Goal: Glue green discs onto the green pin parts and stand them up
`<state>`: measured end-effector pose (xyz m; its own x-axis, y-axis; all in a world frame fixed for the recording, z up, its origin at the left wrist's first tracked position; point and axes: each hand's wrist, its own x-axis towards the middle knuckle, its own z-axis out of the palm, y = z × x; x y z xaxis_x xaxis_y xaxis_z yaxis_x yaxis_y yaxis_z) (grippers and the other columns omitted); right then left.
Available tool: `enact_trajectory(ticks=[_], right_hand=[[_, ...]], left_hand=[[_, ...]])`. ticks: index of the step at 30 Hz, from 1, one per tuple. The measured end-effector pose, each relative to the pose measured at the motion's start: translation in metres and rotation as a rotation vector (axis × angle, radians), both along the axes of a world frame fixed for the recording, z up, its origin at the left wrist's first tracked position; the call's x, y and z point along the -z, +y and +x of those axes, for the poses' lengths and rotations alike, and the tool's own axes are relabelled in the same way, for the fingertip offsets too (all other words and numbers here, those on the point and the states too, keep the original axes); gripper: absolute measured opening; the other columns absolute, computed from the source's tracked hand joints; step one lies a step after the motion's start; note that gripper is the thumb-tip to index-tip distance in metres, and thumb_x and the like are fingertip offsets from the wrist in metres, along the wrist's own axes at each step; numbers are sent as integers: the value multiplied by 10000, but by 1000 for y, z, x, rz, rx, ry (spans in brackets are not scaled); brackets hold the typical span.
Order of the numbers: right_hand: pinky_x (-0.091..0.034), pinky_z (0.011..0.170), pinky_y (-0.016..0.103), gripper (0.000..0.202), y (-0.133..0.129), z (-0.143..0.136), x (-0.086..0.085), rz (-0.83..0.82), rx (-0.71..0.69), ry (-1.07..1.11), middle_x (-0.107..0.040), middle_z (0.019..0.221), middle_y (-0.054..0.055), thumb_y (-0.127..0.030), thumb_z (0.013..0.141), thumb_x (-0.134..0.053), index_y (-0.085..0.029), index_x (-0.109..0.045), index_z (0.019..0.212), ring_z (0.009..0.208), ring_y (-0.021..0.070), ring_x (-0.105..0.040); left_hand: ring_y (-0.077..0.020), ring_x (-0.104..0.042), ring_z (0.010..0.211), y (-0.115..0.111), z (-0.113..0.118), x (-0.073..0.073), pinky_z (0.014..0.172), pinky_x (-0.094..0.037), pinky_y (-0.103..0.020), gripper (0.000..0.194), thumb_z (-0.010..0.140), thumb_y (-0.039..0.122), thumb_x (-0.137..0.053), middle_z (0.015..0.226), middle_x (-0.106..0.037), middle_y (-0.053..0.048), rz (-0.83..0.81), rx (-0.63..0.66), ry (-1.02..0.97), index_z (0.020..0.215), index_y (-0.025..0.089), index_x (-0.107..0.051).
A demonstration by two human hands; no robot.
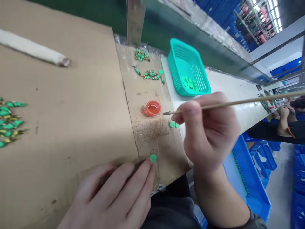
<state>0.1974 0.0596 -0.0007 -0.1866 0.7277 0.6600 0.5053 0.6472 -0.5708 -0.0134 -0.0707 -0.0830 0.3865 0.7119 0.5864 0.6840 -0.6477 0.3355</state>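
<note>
My right hand pinches a thin paintbrush by its wooden handle, near the dark tip. That tip points left, close to the rim of a small red cup with liquid in it. Low in the view, my left hand rests on the cardboard with its fingers close together. Its fingertips hold a small round green disc at the edge; the thumb is hidden. Between the cup and this disc lies a rough, speckled brown patch. Two more green discs lie beside my right fingers.
A turquoise basket with several green discs stands behind the cup. Small green, yellow and black pieces lie in clusters at the back and at the far left. A white strip crosses the cardboard. Blue bins and another person are at right.
</note>
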Motion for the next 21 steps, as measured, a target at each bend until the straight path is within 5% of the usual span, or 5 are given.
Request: enact_trajectory(ticks=[6, 21], right_hand=[[-543, 642, 289, 341, 46, -20, 5, -86, -55, -21, -659, 799, -65, -310, 1214, -745, -264, -614, 902, 673, 100, -671], [-539, 648, 286, 346, 47, -20, 9, -20, -62, -26, -662, 843, -56, -276, 1214, -741, -266, -596, 900, 682, 97, -640]], left_hand=[[-244, -729, 1160, 9, 5, 1, 1433, -385, -465, 311, 1126, 236, -686, 1388, -893, -45, 81, -31, -52, 1370, 204, -876], [-243, -731, 1115, 9, 3, -2, 1379, -417, -469, 322, 1103, 246, -733, 1392, -896, -35, 31, -21, -44, 1390, 233, -880]])
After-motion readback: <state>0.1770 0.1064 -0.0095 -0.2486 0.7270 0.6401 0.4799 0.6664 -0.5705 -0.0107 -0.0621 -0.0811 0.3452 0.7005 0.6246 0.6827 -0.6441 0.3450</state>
